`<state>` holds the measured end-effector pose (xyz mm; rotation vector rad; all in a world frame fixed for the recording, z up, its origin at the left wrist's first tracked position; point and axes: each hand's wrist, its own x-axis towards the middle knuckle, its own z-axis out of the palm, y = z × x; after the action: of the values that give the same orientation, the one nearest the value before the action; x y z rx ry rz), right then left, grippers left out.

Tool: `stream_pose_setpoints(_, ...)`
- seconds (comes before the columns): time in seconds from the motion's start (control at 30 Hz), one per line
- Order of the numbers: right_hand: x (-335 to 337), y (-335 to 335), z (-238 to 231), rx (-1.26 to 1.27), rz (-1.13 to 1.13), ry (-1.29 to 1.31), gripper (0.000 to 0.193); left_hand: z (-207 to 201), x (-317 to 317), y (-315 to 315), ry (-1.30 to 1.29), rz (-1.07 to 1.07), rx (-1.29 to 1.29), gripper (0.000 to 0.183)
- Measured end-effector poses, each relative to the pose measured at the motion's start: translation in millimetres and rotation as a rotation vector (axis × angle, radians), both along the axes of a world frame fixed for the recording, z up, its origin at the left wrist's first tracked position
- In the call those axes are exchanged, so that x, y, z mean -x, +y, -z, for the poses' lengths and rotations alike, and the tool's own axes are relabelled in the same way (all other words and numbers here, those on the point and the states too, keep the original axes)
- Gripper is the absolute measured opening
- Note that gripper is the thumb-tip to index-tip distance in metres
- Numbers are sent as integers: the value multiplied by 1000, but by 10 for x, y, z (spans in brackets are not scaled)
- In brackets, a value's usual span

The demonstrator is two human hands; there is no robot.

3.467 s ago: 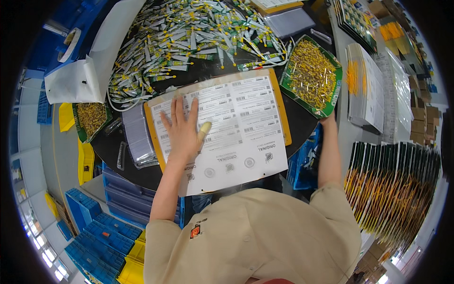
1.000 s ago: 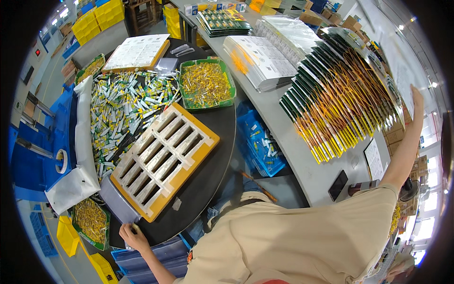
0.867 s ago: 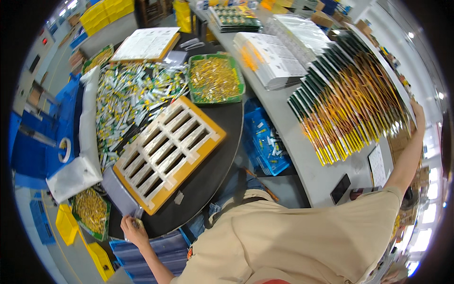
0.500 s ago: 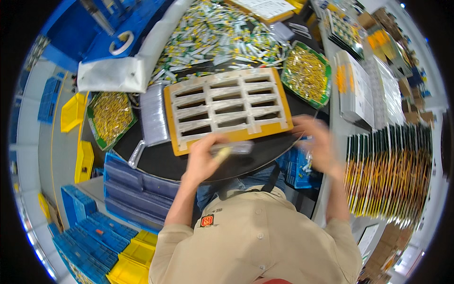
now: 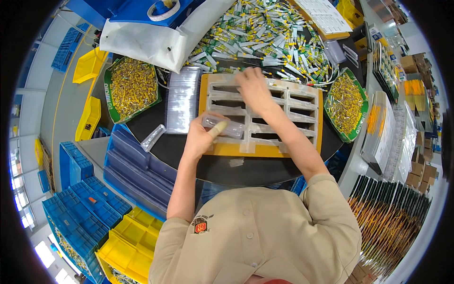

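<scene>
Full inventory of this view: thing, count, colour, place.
Frame: one, white, yellow border, table centre
Table: one, black, under frame
Tubes: many, white-green-yellow, table's far side
Shell stack: one, clear, left of frame
Loose shell: at least one, clear, table's left edge
Held shell: one, clear, left hand
Boxes: two, green, either side of frame
Small pieces: many, yellow, inside boxes
Printed sheet: one, white, upper right
Tape roll: one, white, top left
Crates: several, blue, left
Bins: several, yellow, left
Paper stack: one, white, right
Packs: many, dark green and orange, lower right
Cartons: several, brown, far right
Left hand: one, yellowish thumb cover, at frame's left
Right hand: one, bare, over frame; grip unclear
Shirt: one, beige, bottom
</scene>
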<state>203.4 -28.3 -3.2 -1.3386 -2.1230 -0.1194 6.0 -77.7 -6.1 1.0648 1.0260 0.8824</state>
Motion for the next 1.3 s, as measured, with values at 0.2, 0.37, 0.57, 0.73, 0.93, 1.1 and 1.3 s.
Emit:
stream_pose_setpoints(0.2, 86, -344, 6, 679, -281, 401, 20, 53, 154, -2, 193, -43, 129, 24)
stream_pose_setpoints(0.37, 132, -430, -93, 307, 3, 146, 18, 3, 190, -147, 286, 105, 90, 24)
stream_pose_setpoints(0.57, 198, -723, -53, 401, 3, 3, 28, -7, 198, -341, 131, 146, 190, 21)
stream_pose_setpoints(0.73, 210, -920, 30, 765, -296, 440, 23, 18, 277, -509, 278, 12, 132, 21)
stream_pose_setpoints(0.93, 206, -1054, 35, 249, -10, 237, 12, -168, 136, -572, 242, 268, 7, 17)
stream_pose_setpoints(1.1, -403, -840, -98, 862, -182, 729, 15, -184, -263, -90, 256, 196, 82, 30)
stream_pose_setpoints(1.3, -937, -424, -170, 343, 103, 155, 22, -66, -659, -45, 294, 478, -18, 22)
